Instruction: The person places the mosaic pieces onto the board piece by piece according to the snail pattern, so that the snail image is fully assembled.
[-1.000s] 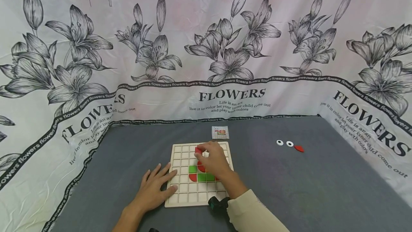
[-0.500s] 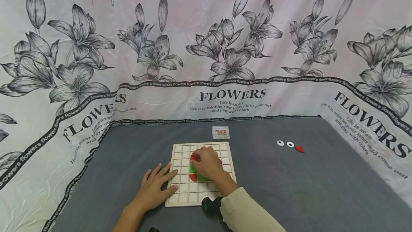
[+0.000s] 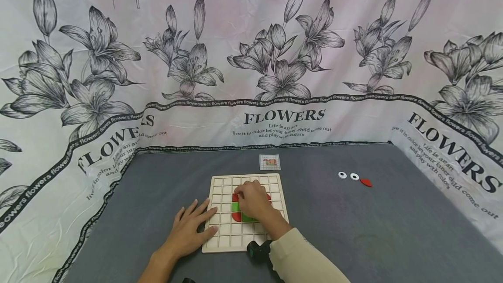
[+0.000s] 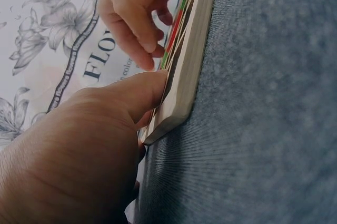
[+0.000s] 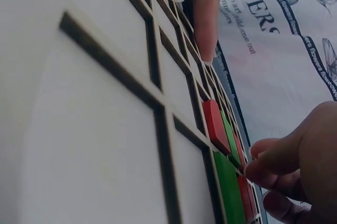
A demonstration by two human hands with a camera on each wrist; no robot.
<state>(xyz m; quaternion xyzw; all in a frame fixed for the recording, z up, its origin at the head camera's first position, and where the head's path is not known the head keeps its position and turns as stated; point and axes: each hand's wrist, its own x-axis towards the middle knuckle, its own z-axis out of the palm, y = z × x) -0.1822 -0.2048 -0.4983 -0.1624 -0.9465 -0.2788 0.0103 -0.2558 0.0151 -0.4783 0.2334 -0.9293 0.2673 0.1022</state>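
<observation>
A pale wooden grid board [image 3: 220, 241] lies on the table with red and green pieces in its cells. My left hand [image 3: 189, 230] rests with spread fingers on the board's left edge, its thumb [image 4: 145, 92] on the rim in the left wrist view. Over the board's middle, my right hand [image 3: 253, 199] has bent fingers at a red piece [image 3: 235, 197]; thumb and fingertips meet low at the grid in the right wrist view. Below that piece are a green square [image 3: 235, 206], a rounded red piece [image 3: 236, 216] and a green piece [image 3: 246, 218]. My right hand hides others.
Behind the board lies a small picture card [image 3: 270, 162]. To the right are two white rings with dark centres, one ring [image 3: 342, 175] beside the other ring [image 3: 354, 177], and a red wedge [image 3: 366, 182]. A flower-printed cloth [image 3: 284, 121] borders the grey table.
My right hand has moved left and slightly nearer with the red piece, which has come down into the cell above the green square. The left hand stays on the board.
</observation>
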